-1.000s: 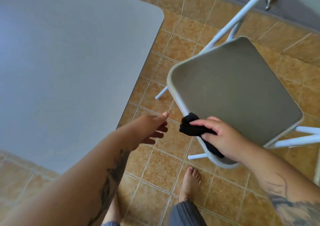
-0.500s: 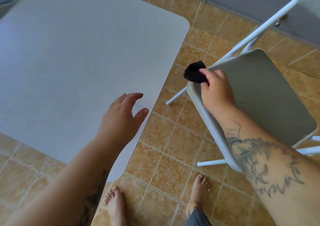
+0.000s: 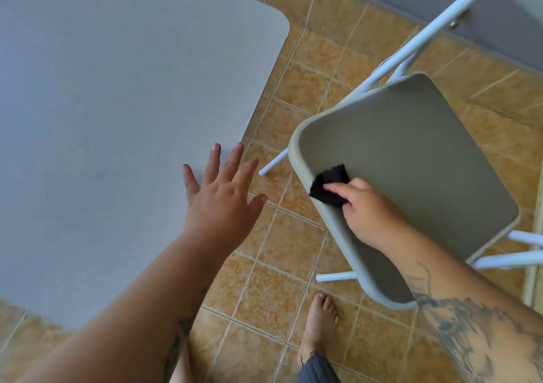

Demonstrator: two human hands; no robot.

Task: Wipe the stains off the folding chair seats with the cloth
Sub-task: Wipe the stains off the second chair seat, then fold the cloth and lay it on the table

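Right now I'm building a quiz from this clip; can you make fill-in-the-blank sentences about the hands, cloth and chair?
1. The right hand presses a ____ cloth onto the chair seat.
2. The left hand is spread open and holds ____.
3. The cloth sits near the seat's ____ edge in the picture.
4. The floor is covered in ____.

Missing words: black; nothing; left; tiles

No text, label, brand, number or sign can be read anywhere in the head view.
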